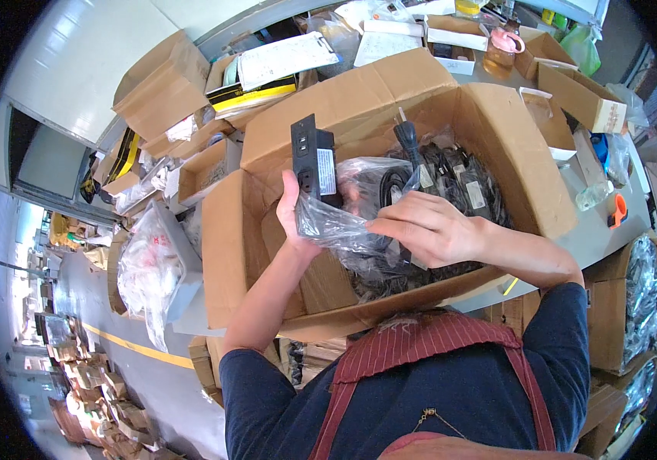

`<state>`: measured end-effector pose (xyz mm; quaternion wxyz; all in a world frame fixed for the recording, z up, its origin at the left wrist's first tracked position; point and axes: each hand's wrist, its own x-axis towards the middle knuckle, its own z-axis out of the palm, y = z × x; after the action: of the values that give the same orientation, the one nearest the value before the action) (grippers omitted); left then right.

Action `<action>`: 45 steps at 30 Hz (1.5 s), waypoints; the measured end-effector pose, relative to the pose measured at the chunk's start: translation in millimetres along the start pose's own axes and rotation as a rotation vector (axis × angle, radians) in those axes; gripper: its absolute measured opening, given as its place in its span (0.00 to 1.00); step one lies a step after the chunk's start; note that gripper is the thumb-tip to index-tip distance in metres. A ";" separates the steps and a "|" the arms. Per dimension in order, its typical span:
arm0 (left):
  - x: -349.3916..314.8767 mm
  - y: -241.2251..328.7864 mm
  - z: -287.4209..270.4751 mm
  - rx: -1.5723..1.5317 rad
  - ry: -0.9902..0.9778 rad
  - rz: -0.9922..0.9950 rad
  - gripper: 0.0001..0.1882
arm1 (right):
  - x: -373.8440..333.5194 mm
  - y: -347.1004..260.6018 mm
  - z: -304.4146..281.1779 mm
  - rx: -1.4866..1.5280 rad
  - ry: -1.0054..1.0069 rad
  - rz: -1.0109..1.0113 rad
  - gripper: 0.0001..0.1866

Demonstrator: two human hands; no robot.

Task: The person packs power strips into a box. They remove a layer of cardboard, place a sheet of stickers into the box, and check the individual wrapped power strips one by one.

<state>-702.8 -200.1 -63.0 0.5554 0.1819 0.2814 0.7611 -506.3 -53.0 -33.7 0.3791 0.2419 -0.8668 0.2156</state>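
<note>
Over a large open cardboard box [225, 253], my left hand [290, 213] holds a black power outlet unit [307, 159] with socket and USB openings and a white label on its side. The unit's upper part sticks out of a clear plastic bag [336, 220], which wraps its lower end. My right hand [434, 230] pinches the bag's edge, fingers closed. Just beyond it, a black power cord [393, 184] lies coiled, and its plug [405, 134] points up. Several bagged black units with cords [472, 184] fill the box's right side.
Papers on a clipboard [286, 60], smaller cartons [163, 84] and a pink-lidded jug [503, 50] stand behind the box. To the right are a clear bottle [593, 195] and an orange tool [617, 211]. A bag of white plastic [148, 261] hangs at left.
</note>
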 end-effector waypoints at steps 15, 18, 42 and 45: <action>2.2 -0.8 -10.7 -0.249 -0.118 -0.112 0.46 | 1.3 0.4 -3.7 -0.170 0.083 -0.225 0.18; 4.4 -1.6 -14.2 -0.231 -0.292 -0.163 0.46 | -0.3 0.1 -4.2 -0.195 0.079 -0.217 0.18; -0.8 23.4 9.0 1.201 0.245 0.488 0.21 | -6.8 51.3 -19.2 0.673 0.418 0.659 0.08; 4.1 28.6 7.8 1.149 0.293 0.539 0.17 | -21.7 77.5 -18.9 0.335 0.397 0.712 0.18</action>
<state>-720.8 -200.9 -39.0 0.1150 0.4086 0.6609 0.6188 -528.0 24.3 -53.3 0.3960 -0.0598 -0.7596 0.5125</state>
